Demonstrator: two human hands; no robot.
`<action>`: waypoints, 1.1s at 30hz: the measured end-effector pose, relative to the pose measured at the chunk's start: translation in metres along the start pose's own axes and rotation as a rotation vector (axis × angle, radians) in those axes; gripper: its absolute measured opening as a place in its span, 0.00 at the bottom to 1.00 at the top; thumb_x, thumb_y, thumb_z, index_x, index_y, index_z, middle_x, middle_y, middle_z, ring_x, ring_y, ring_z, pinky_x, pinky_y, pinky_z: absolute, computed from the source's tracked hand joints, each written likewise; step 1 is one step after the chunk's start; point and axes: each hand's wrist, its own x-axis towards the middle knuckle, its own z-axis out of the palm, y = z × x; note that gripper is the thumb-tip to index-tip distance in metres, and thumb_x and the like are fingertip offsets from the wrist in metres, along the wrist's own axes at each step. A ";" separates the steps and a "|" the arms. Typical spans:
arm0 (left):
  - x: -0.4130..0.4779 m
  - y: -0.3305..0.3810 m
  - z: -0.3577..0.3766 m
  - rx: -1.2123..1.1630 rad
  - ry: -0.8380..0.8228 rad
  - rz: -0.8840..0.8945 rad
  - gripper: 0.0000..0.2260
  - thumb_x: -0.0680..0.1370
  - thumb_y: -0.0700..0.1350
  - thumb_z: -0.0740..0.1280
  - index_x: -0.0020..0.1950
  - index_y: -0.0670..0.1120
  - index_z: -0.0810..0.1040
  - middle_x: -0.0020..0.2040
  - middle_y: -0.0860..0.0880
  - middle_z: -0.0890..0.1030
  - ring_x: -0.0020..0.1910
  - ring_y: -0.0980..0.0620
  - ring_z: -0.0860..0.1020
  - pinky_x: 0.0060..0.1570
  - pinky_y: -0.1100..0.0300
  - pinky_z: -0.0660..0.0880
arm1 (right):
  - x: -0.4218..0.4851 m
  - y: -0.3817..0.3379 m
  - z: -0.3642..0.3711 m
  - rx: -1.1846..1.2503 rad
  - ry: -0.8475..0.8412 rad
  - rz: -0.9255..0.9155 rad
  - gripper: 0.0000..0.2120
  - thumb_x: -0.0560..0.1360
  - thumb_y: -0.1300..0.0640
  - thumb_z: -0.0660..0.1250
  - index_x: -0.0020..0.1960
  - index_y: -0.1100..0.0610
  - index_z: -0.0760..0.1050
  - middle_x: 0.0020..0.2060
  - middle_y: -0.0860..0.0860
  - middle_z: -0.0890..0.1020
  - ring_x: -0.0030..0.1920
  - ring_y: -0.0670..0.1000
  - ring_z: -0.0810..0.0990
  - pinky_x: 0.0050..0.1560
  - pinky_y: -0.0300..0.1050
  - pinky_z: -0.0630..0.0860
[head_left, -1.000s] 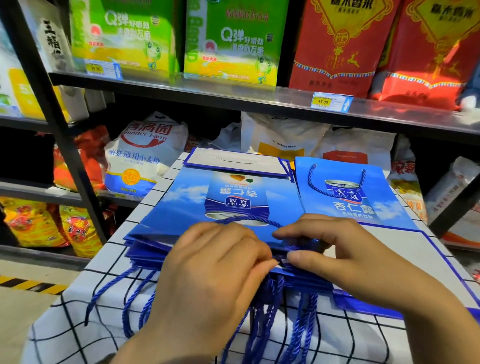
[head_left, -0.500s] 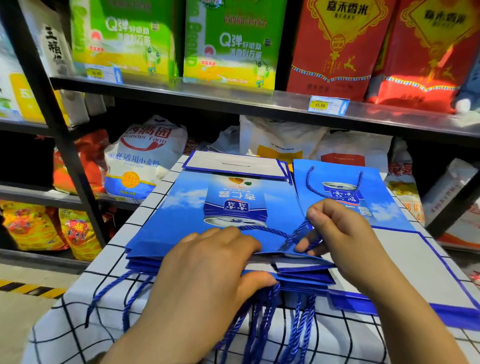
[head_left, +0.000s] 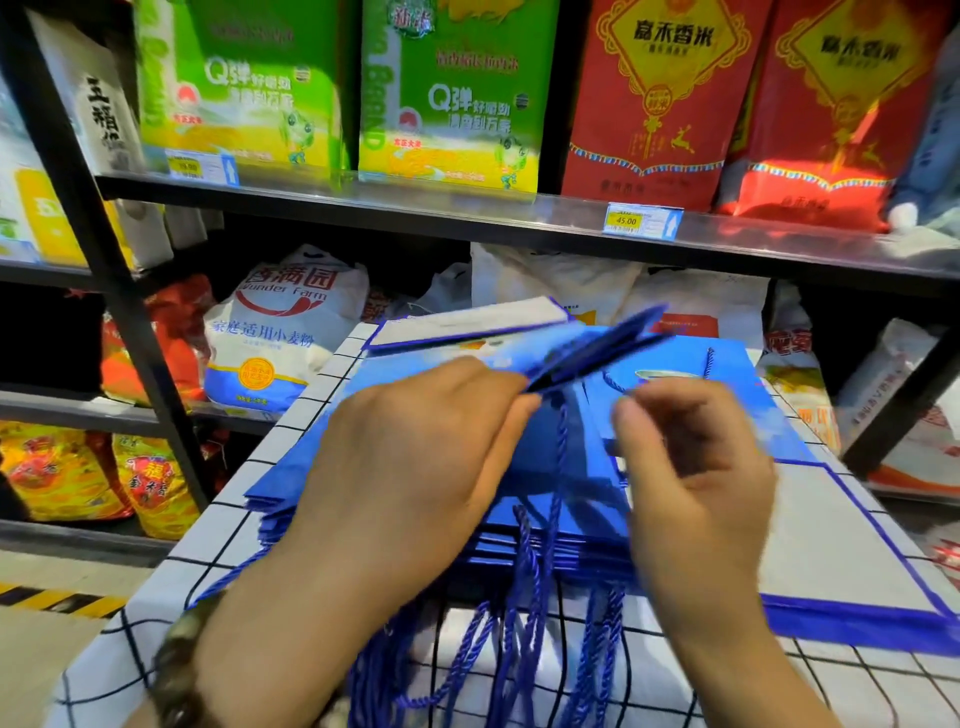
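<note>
Head view looks down on a stack (head_left: 311, 467) of flat blue paper bags lying on a table under a black-and-white checked cloth (head_left: 156, 623). The left hand (head_left: 415, 457) lies over the middle of the stack, and its fingertips (head_left: 519, 397) pinch the near edge of the top bag (head_left: 597, 343), which is tilted up off the pile with its far end raised toward the shelves. The right hand (head_left: 691, 467) hovers just right of that bag with fingers curled; it is blurred, so I cannot tell whether it grips anything. A thin blue cord (head_left: 558, 447) hangs from the lifted bag between the 2 hands. More cords (head_left: 519, 649) from the stack spill over the table's front edge. Just right of the stack, 1 more bag (head_left: 857, 545) lies flat, its white side up with a blue border. A beaded bracelet (head_left: 176, 670) sits on the left wrist. Behind the table a dark shelf (head_left: 363, 202) carries 2 green packs (head_left: 249, 88) and 2 red packs (head_left: 665, 98), with a price tag (head_left: 641, 221) reading 45.00. Below it sits a white flour sack (head_left: 280, 332).
</note>
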 end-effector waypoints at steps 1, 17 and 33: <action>0.004 0.004 -0.002 -0.006 0.075 -0.006 0.14 0.78 0.48 0.56 0.45 0.44 0.80 0.37 0.48 0.81 0.35 0.43 0.80 0.29 0.52 0.75 | -0.001 -0.002 0.010 0.027 -0.106 0.044 0.05 0.68 0.53 0.64 0.43 0.44 0.75 0.40 0.40 0.80 0.40 0.40 0.78 0.40 0.34 0.74; 0.003 0.028 0.016 -1.420 0.586 -0.988 0.15 0.76 0.28 0.56 0.45 0.47 0.75 0.39 0.52 0.83 0.37 0.58 0.81 0.36 0.63 0.78 | 0.038 -0.006 0.033 -0.331 -0.762 -0.031 0.31 0.69 0.44 0.61 0.71 0.48 0.63 0.73 0.43 0.60 0.71 0.36 0.55 0.71 0.33 0.52; -0.034 0.013 0.007 -1.460 0.145 -1.244 0.11 0.69 0.49 0.62 0.43 0.43 0.77 0.34 0.46 0.83 0.33 0.49 0.83 0.22 0.56 0.76 | 0.032 0.021 0.035 -0.356 -1.013 0.092 0.15 0.79 0.54 0.58 0.65 0.50 0.72 0.66 0.47 0.72 0.67 0.40 0.64 0.67 0.33 0.57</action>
